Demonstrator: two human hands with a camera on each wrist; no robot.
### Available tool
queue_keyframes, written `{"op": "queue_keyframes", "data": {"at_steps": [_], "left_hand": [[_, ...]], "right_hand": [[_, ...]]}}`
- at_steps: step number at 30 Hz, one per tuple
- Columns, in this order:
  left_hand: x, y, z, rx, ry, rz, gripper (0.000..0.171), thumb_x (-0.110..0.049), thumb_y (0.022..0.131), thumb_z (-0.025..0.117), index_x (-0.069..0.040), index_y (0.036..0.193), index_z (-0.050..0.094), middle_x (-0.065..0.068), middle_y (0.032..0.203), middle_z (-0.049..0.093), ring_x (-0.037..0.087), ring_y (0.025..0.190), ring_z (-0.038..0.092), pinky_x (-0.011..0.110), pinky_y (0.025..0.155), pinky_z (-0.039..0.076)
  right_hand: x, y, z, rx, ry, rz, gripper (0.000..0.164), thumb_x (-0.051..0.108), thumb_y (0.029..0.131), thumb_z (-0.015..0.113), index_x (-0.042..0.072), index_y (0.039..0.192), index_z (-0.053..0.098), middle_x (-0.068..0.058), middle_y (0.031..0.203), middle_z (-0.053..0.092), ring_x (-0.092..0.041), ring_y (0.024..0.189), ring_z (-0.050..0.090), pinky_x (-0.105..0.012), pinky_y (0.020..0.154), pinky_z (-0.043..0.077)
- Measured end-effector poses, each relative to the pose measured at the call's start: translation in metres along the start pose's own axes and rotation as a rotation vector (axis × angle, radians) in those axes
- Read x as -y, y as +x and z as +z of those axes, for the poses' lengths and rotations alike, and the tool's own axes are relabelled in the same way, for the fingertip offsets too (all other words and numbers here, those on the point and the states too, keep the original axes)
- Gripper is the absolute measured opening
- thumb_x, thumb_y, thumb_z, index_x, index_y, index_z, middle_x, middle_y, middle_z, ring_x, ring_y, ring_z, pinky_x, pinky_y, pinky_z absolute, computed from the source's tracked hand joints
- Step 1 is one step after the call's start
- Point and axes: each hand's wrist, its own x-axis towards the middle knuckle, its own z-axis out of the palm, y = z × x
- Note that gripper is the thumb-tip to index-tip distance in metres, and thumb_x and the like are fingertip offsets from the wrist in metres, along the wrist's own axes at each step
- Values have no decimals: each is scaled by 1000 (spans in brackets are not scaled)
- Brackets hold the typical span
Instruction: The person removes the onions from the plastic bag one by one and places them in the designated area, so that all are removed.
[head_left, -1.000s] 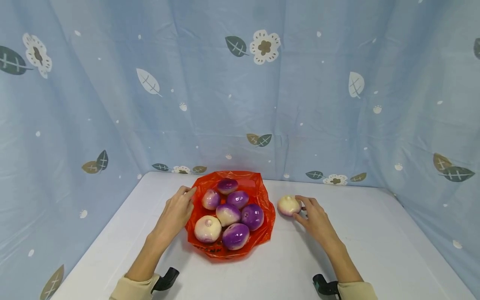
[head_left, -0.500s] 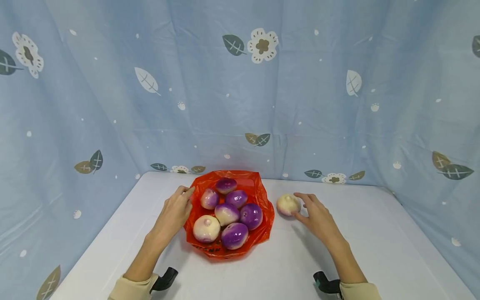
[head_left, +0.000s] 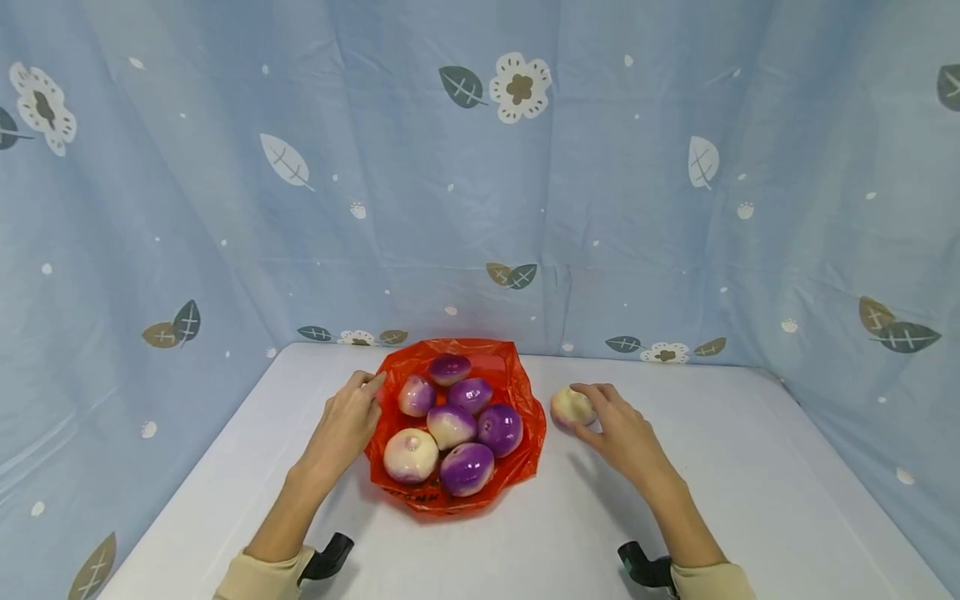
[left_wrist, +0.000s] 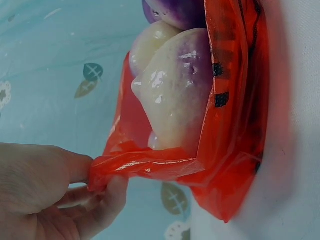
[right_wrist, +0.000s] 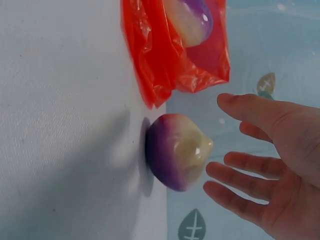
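Observation:
A red plastic bag (head_left: 491, 496) stands with its mouth spread, holding several glossy purple-and-white turnips (head_left: 411, 456). My left hand (head_left: 347, 427) pinches the left side of the bag's rim between thumb and fingers, as the left wrist view shows up close. One more turnip (right_wrist: 176, 151) sits on the table to the right of the bag, its pale, nubbed end turned up. Just above it is my right hand (right_wrist: 272, 165), thumb and fingers spread. In the right wrist view a gap shows between the fingertips and that turnip.
A white table (head_left: 570, 533) carries everything. A blue curtain (head_left: 622, 208) printed with leaves and flowers closes off the back and sides. Black wrist mounts (head_left: 327, 557) jut inward from both sleeves near the front.
My right hand first draws slightly off the loose turnip, then moves left over it, now covering its right part in the head view. The left hand keeps its hold on the bag's rim.

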Motion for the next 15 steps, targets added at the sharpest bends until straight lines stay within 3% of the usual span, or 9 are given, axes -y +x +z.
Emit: {"op": "queue_keyframes", "data": {"at_steps": [6, 11, 15], "left_hand": [[1, 0, 0, -6, 5, 11, 38, 6, 87, 61, 8, 125, 62, 18, 107, 62, 33, 89, 68, 47, 80, 59], [0, -2, 1, -10, 5, 17, 38, 6, 86, 61, 8, 124, 62, 19, 106, 62, 34, 87, 68, 47, 79, 60], [-2, 0, 1, -6, 6, 21, 37, 6, 87, 61, 8, 124, 63, 18, 106, 62, 33, 86, 68, 46, 79, 60]], "right_hand": [[9, 0, 5, 11, 59, -36, 58, 26, 82, 80, 14, 133, 57, -15, 124, 60, -33, 106, 66, -54, 86, 57], [20, -1, 13, 22, 47, -104, 59, 25, 80, 81, 17, 133, 57, -11, 124, 60, -31, 108, 66, -51, 87, 57], [27, -1, 19, 42, 49, -109, 59, 26, 80, 82, 18, 133, 57, -9, 122, 60, -27, 109, 66, -46, 88, 58]]}}
